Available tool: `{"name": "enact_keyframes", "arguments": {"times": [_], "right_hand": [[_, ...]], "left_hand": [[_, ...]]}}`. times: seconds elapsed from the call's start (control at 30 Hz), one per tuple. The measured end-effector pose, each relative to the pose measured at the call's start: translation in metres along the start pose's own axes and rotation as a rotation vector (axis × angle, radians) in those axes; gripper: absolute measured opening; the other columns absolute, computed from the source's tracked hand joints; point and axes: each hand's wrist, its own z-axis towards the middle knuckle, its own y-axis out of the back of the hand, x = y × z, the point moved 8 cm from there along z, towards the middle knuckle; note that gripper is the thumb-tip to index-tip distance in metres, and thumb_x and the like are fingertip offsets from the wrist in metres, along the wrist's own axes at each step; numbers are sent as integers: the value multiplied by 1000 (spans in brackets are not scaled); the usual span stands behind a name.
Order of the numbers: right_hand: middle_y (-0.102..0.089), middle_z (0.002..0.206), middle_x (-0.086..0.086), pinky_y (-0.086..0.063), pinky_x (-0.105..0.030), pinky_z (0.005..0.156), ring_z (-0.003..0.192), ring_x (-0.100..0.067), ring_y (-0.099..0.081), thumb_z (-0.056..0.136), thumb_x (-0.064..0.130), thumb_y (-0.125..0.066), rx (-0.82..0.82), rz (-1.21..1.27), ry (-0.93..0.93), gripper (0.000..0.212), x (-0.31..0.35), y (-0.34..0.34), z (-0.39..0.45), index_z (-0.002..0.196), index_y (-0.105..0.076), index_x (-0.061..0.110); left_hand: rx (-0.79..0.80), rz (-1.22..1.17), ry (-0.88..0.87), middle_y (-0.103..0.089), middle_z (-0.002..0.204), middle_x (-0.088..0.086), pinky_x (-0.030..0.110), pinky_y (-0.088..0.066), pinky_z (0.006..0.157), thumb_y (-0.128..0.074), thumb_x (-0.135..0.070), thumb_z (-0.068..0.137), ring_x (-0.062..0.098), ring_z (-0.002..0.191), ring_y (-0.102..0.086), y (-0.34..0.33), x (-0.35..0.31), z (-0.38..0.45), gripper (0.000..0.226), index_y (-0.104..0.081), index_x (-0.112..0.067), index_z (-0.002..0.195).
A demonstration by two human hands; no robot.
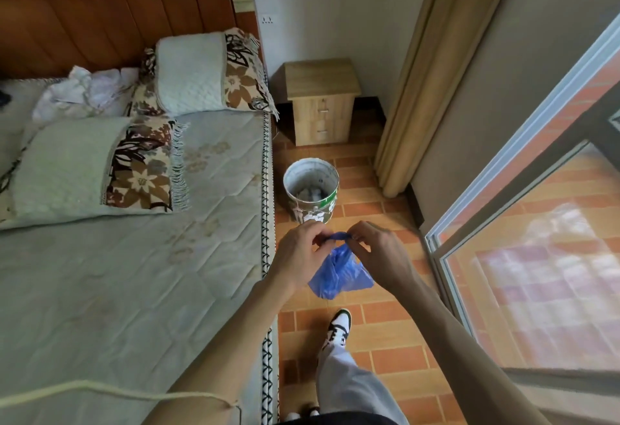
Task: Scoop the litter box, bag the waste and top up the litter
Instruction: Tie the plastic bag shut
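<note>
A small blue plastic bag (pixel 339 272) hangs in front of me at waist height, over the tiled floor. My left hand (pixel 298 250) and my right hand (pixel 379 253) both pinch its twisted top between thumb and fingers, close together. The bag's body sags below my hands and looks bunched. A round bin (pixel 312 190) with a white inside and a green flowered outside stands on the floor just beyond my hands; pale rubbish lies at its bottom. No litter box or scoop is in view.
A bed (pixel 134 273) with two pillows fills the left side, its edge beside my left arm. A wooden bedside cabinet (pixel 320 102) stands against the far wall. A beige curtain (pixel 432 65) and a glass sliding door (pixel 536 240) close off the right. My shoe (pixel 339 327) is on the orange tiles.
</note>
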Motion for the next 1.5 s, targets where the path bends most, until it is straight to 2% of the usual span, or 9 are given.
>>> {"name": "enact_keyframes", "arguments": {"times": [0.1,0.17,0.33,0.6,0.77,0.87,1.2,1.33,1.5], "right_hand": [[-69,86,7,-54,-42,63,75,-19,-65,91,22,-70,14,48,-15,9,-17,-4,43,96,-63,25],[-70,86,2,-55,-45,65,75,-24,-66,91,22,-69,31,82,-9,12,-25,-6,73,99,-60,27],[-72,90,-6,-53,-41,61,76,-29,-68,94,16,-70,19,59,10,12,-37,-6,140,102,-64,10],[-67,90,6,-54,-46,64,77,-20,-65,96,24,-66,117,74,17,9,-69,-22,243,98,-61,17],[-64,94,10,-54,-41,61,81,-16,-62,95,31,-65,117,-21,20,8,-78,-30,310,99,-61,25],[-60,91,13,-52,-40,61,82,-16,-58,94,27,-66,106,-25,9,8,-87,-38,351,100,-62,24],[-65,96,13,-51,-37,62,74,-14,-57,94,28,-68,103,57,-137,8,-139,-86,450,100,-63,28],[-68,98,10,-49,-34,60,73,-15,-57,94,29,-69,126,76,-197,8,-167,-120,481,101,-64,27],[-69,97,8,-50,-33,57,77,-18,-63,92,22,-71,136,31,-128,10,-207,-177,511,99,-64,23]], "left_hand": [[-7,-7,30,-70,94,-10,21,-52,77,-74,-20,93,3,84,-64,7,13,42,5,-72,-17,96],[-9,-15,32,-69,92,-10,25,-54,77,-73,-18,93,5,83,-65,10,18,69,4,-70,-17,93],[8,-8,56,-68,99,-9,32,-57,82,-68,-18,97,7,89,-67,12,40,136,3,-66,-18,100],[17,-19,81,-65,101,-10,29,-56,81,-65,-14,98,7,90,-67,17,80,225,5,-65,-17,102],[-3,-20,125,-65,101,-7,28,-57,81,-66,-9,96,10,89,-67,25,111,282,9,-66,-13,104],[10,-21,151,-64,97,-12,22,-55,80,-67,-5,93,7,85,-66,27,132,321,16,-68,-15,104],[58,-71,193,-61,90,-24,24,-56,78,-74,-8,90,-3,77,-63,19,217,434,18,-74,-20,104],[15,-122,216,-63,88,-28,27,-59,79,-75,-6,88,0,82,-69,6,254,459,19,-74,-19,100],[-27,-166,306,-69,92,-25,30,-59,83,-76,-6,87,0,89,-70,-29,320,482,19,-74,-21,99]]}}
